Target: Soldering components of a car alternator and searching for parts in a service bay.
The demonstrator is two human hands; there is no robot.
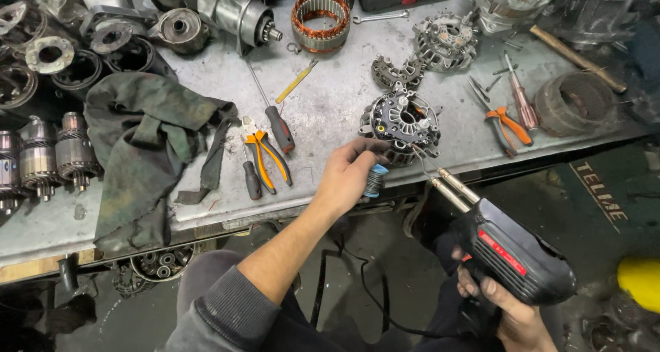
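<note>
Left hand [349,172] fingers clamped on a solder spool [375,181] beside the alternator [401,124] at the counter's [330,104] front edge, right hand [505,307] fingers closed round the soldering gun [512,252], its long axis pointing up-left at the alternator

Bench: grey metal workbench [330,111], scratched, cluttered.
Beside the left fingers [368,146]: black alternator [402,122].
Left of them: orange pliers [265,156], screwdriver [275,122], green rag [148,142].
Beyond: copper stator [320,20].

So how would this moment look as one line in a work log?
left hand: holds solder spool | right hand: grips soldering gun | tip at alternator | bench: pliers, rag
</note>
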